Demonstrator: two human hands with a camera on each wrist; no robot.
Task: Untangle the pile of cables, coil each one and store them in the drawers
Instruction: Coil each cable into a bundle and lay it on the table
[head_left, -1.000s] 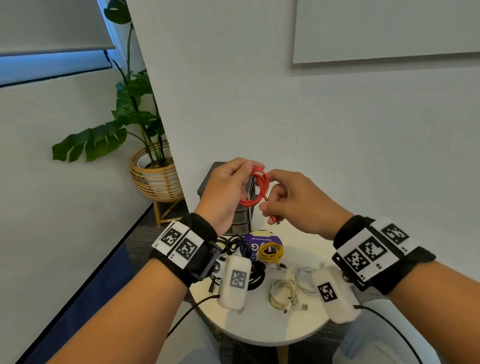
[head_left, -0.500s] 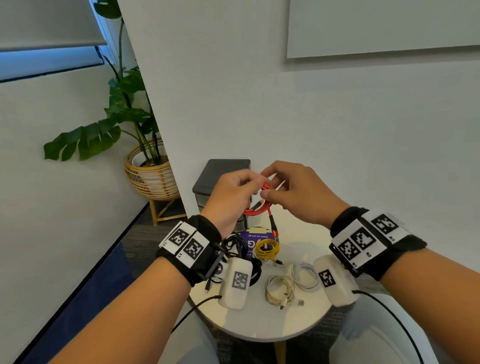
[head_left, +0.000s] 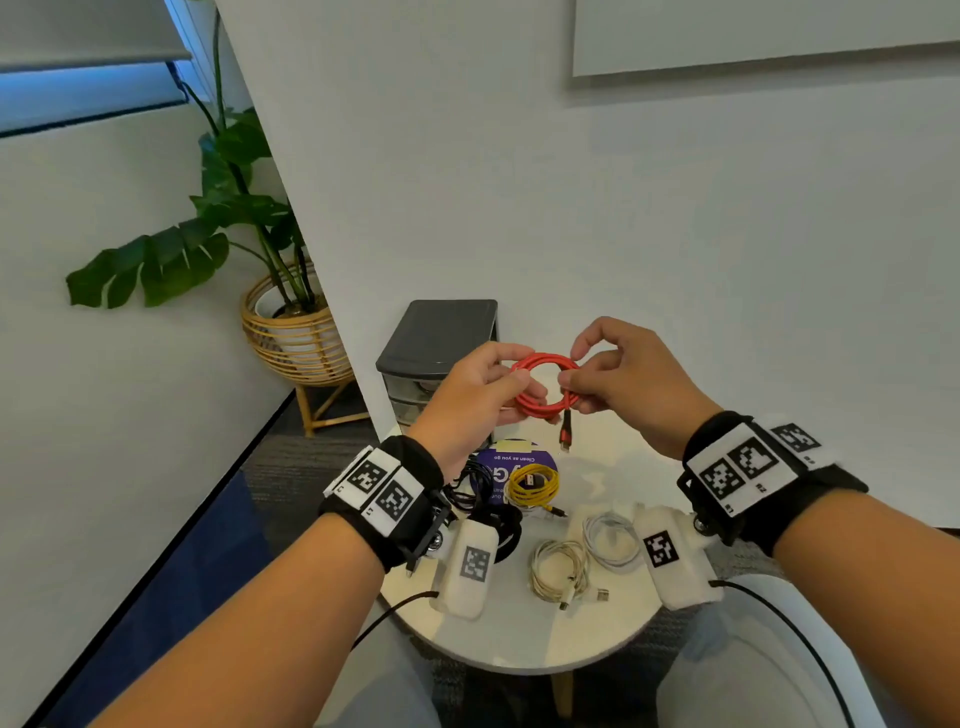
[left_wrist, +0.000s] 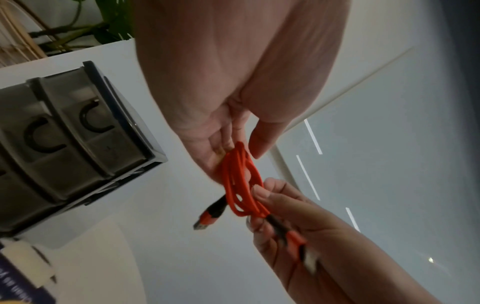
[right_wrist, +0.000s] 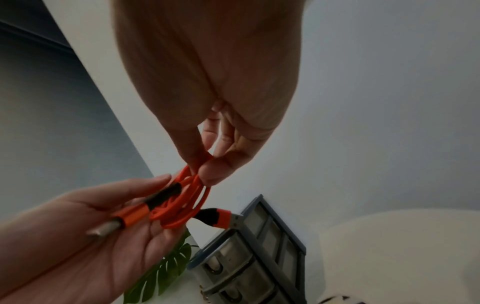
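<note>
A red cable (head_left: 544, 385) is wound into a small ring and held in the air above the round white table (head_left: 519, 644). My left hand (head_left: 511, 382) grips the ring's left side, thumb on top. My right hand (head_left: 571, 375) pinches its right side. One red-and-black plug (head_left: 565, 435) hangs free below the ring. In the left wrist view the red cable (left_wrist: 242, 181) runs between both hands, and in the right wrist view the thumb and finger pinch the red cable (right_wrist: 192, 197). The grey drawer unit (head_left: 441, 332) stands behind the hands, drawers closed.
On the table lie a coiled yellow cable (head_left: 532, 486) on a purple disc (head_left: 496, 460), black cables (head_left: 475, 491) and two coiled white cables (head_left: 560, 571) (head_left: 610, 540). A potted plant (head_left: 291, 332) stands left of the wall corner.
The hands have drawn slightly apart, and the red coil now spreads into an open ring between them. One plug has swung down to hang below it.
</note>
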